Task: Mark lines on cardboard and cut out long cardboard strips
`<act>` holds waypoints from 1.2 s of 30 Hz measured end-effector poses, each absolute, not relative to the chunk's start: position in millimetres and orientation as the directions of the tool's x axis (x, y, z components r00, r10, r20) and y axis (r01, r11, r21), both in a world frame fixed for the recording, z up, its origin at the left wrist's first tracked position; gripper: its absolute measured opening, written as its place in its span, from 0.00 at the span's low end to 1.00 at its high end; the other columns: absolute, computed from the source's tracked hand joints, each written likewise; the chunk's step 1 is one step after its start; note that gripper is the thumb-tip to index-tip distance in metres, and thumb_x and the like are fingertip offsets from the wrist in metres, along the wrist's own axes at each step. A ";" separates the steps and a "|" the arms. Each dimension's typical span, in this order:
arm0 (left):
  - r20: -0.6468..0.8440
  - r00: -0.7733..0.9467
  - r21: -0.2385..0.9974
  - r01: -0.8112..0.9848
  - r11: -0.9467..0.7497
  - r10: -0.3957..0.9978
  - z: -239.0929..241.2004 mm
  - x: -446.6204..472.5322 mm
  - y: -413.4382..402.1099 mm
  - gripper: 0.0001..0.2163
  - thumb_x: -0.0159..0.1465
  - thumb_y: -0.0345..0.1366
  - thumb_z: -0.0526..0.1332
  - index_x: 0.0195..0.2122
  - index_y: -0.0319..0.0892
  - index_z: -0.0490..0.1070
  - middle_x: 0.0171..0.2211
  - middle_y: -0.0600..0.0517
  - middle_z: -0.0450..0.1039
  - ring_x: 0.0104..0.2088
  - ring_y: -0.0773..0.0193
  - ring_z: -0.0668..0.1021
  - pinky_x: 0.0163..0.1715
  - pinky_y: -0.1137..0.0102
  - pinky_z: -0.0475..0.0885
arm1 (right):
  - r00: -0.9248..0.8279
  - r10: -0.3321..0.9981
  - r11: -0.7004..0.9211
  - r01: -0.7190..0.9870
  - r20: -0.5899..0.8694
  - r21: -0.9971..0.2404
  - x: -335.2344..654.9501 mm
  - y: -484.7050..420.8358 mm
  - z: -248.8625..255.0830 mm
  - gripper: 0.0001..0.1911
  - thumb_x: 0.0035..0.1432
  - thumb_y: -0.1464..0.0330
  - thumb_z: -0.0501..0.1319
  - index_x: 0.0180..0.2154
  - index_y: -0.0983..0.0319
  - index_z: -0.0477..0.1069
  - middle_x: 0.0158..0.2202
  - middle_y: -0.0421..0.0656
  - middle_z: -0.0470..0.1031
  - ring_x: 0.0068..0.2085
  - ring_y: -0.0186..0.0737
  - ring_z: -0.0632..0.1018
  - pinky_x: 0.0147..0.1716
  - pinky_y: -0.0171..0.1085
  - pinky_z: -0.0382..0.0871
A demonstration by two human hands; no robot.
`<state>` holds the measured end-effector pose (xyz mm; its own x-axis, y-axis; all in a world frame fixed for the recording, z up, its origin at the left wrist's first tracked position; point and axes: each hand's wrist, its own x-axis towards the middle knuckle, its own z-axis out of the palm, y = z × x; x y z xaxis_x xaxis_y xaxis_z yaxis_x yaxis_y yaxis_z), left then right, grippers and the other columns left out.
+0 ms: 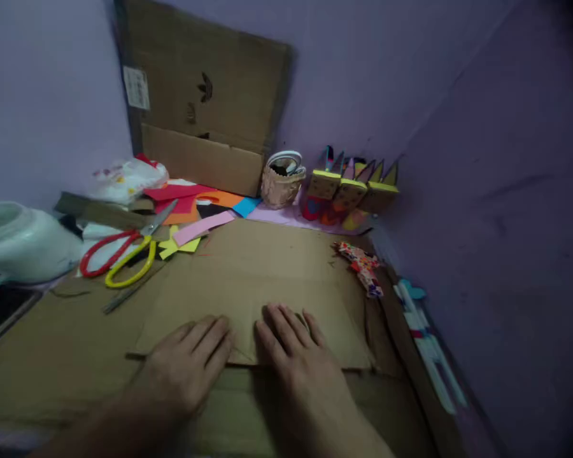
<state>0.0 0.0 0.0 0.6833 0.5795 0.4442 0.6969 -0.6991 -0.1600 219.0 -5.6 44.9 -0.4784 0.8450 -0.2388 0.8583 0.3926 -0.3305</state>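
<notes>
A flat sheet of brown cardboard (267, 261) lies before me on a larger cardboard surface. My left hand (188, 356) rests palm down on its near edge, fingers stretched out and lying flat. Just to the right, my right hand (296, 356) also lies flat on the sheet, its fingers slightly spread. Neither hand grips anything. Scissors (124, 251) with one red and one yellow handle lie left of the sheet, blades half apart. Pink and yellow paper strips (203, 228) overlap the sheet's far left corner.
A white jug (28, 245) lies at far left. Colored paper scraps (191, 197) and a plastic bag (131, 179) sit behind. A cardboard box panel (210, 83) leans on the wall. A basket (279, 187), decorated holders (353, 191), and a patterned paper piece (363, 267) stand or lie rightward.
</notes>
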 end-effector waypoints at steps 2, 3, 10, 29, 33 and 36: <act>0.443 0.684 -0.165 0.698 -0.697 0.580 0.0 2.1 0.8 0.19 0.61 0.23 0.47 0.44 0.41 0.75 0.44 0.46 0.77 0.46 0.57 0.73 0.47 0.64 0.64 | -0.508 0.837 0.423 0.837 -0.204 -0.349 218.0 -5.7 40.5 0.36 0.55 0.68 0.54 0.65 0.66 0.53 0.69 0.52 0.43 0.68 0.55 0.49 0.64 0.60 0.42; 0.423 0.691 -0.159 0.694 -0.703 0.586 0.7 3.1 1.6 0.19 0.60 0.24 0.48 0.44 0.41 0.75 0.45 0.46 0.77 0.46 0.57 0.74 0.48 0.64 0.65 | -0.519 0.832 0.433 0.828 -0.197 -0.357 217.3 -5.3 38.9 0.37 0.55 0.67 0.54 0.66 0.66 0.51 0.69 0.52 0.41 0.68 0.56 0.49 0.64 0.60 0.42; -0.040 0.758 0.036 0.652 -0.757 0.651 17.0 14.1 14.9 0.35 0.47 0.28 0.52 0.61 0.33 0.62 0.61 0.38 0.62 0.59 0.45 0.67 0.58 0.49 0.62 | -0.541 0.790 0.411 0.816 -0.289 -0.406 215.1 3.2 38.0 0.41 0.52 0.69 0.54 0.67 0.68 0.47 0.69 0.47 0.39 0.69 0.54 0.46 0.65 0.58 0.40; 0.199 0.877 -0.081 0.459 -0.885 0.436 -6.2 -18.6 27.7 0.29 0.59 0.30 0.55 0.63 0.52 0.57 0.62 0.51 0.63 0.63 0.51 0.61 0.64 0.50 0.45 | -0.310 0.931 0.361 0.865 0.195 -0.349 287.4 6.5 40.1 0.24 0.55 0.71 0.54 0.54 0.63 0.69 0.54 0.54 0.74 0.54 0.54 0.75 0.51 0.61 0.68; 0.324 0.882 -0.104 0.394 -0.913 0.343 2.1 -16.2 37.5 0.26 0.59 0.27 0.51 0.59 0.51 0.63 0.61 0.54 0.65 0.66 0.55 0.55 0.65 0.52 0.39 | 0.055 0.964 0.078 0.875 0.259 -0.477 314.1 6.0 33.8 0.21 0.57 0.63 0.55 0.50 0.65 0.72 0.47 0.55 0.78 0.48 0.54 0.79 0.46 0.56 0.73; 0.377 0.882 -0.069 0.330 -0.942 0.281 13.1 -18.2 55.1 0.23 0.61 0.27 0.49 0.56 0.50 0.66 0.58 0.55 0.69 0.67 0.57 0.53 0.65 0.51 0.41 | 0.145 0.983 -0.051 0.812 0.116 -0.582 318.8 -2.7 28.3 0.24 0.56 0.63 0.56 0.52 0.66 0.70 0.49 0.53 0.77 0.48 0.51 0.78 0.47 0.51 0.72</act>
